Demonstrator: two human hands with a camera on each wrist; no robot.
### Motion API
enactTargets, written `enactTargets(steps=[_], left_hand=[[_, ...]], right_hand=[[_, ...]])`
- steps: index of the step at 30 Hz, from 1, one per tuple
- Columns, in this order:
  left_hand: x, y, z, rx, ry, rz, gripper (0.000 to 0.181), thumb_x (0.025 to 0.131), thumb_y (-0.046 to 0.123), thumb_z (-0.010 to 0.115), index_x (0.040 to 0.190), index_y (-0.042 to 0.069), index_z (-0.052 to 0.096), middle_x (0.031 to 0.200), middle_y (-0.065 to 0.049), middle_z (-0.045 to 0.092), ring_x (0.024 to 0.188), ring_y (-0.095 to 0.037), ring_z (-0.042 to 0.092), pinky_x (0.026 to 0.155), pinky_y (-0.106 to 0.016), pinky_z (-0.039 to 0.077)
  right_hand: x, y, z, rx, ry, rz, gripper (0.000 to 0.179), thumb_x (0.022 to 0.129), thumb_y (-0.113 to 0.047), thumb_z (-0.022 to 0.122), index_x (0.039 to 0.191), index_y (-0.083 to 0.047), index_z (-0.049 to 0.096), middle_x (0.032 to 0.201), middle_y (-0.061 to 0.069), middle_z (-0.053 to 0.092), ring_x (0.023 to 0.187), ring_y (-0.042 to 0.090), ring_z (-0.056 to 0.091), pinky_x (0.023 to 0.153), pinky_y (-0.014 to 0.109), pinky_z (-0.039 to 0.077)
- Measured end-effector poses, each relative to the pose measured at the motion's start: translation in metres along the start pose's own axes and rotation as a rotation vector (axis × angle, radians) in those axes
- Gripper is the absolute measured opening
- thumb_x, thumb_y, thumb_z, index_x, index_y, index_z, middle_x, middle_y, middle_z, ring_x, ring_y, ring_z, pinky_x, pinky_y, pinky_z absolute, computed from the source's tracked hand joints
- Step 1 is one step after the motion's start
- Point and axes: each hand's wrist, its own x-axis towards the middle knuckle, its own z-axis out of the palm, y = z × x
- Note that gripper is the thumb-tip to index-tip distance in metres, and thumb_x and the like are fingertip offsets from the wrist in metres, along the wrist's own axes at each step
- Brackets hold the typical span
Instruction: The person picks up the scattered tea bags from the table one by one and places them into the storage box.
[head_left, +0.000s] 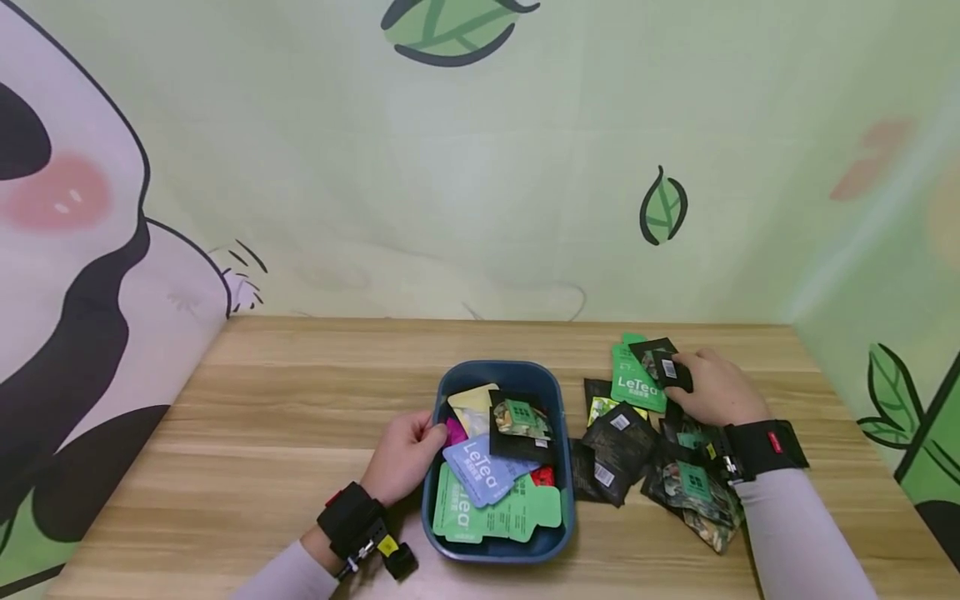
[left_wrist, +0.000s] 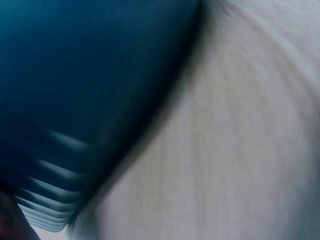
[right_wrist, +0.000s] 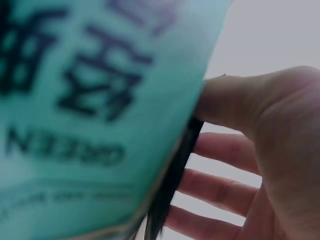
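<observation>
On the left rim of a dark blue basket [head_left: 517, 553], my left hand [head_left: 405, 454] grips with the thumb on top. The basket's slotted wall [left_wrist: 90, 75] fills much of the left wrist view. Inside lie green LeTea cards [head_left: 517, 512], a blue LeTea card [head_left: 477, 468] and a black tea packet [head_left: 521, 429]. To the right, my right hand [head_left: 722, 390] pinches black tea packets [head_left: 670, 369] above the loose pile. In the right wrist view, the thumb and fingers press a black packet edge [right_wrist: 172, 170], with a teal packet face [right_wrist: 95, 130] close to the camera.
Right of the basket lie black packets [head_left: 624, 446], a green LeTea card [head_left: 633, 379] and foil packets with green labels [head_left: 693, 483] under the right wrist. The wooden table [head_left: 315, 375] ends at a printed backdrop [head_left: 480, 192].
</observation>
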Motion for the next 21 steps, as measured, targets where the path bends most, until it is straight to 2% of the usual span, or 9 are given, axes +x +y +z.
enactTargets(steps=[3,7,13,17,21], left_hand=[[0.0,0.0,0.001,0.006,0.005,0.002,0.03,0.094,0.018,0.054,0.067,0.007,0.05,0.057,0.0,0.039,0.054,-0.017,0.044,0.05,-0.026,0.028],[0.0,0.0,0.001,0.014,0.006,-0.004,0.03,0.095,0.019,0.054,0.068,0.007,0.05,0.058,0.0,0.04,0.055,-0.017,0.044,0.05,-0.025,0.028],[-0.001,-0.001,0.001,0.022,0.0,-0.017,0.031,0.095,0.021,0.054,0.068,0.007,0.05,0.058,0.0,0.04,0.055,-0.016,0.044,0.05,-0.025,0.028],[0.0,0.0,0.0,0.022,-0.002,-0.005,0.031,0.095,0.021,0.054,0.068,0.007,0.05,0.057,0.0,0.04,0.054,-0.015,0.043,0.05,-0.025,0.028],[0.0,0.001,0.0,0.01,-0.006,-0.008,0.03,0.095,0.02,0.054,0.068,0.006,0.05,0.057,0.0,0.039,0.053,-0.015,0.043,0.049,-0.025,0.028]], right_hand=[[-0.002,-0.002,-0.001,-0.016,0.019,-0.008,0.059,0.09,-0.03,0.063,0.139,0.002,0.056,0.125,0.031,0.055,0.105,0.044,0.058,0.087,0.059,0.045],[-0.003,-0.005,-0.002,-0.035,0.062,-0.032,0.048,0.089,-0.023,0.064,0.132,0.0,0.063,0.122,0.029,0.061,0.104,0.043,0.06,0.085,0.057,0.047],[-0.004,-0.014,-0.005,-0.062,0.191,-0.094,0.031,0.086,-0.011,0.065,0.113,0.002,0.072,0.107,0.023,0.069,0.085,0.034,0.065,0.071,0.048,0.05],[-0.007,-0.035,-0.018,-0.077,0.28,-0.152,0.028,0.085,-0.009,0.065,0.11,0.0,0.074,0.097,0.017,0.07,0.078,0.03,0.064,0.063,0.046,0.05],[-0.015,-0.069,-0.033,-0.097,0.396,-0.277,0.027,0.085,-0.01,0.068,0.11,-0.004,0.075,0.094,0.011,0.071,0.076,0.025,0.066,0.061,0.042,0.05]])
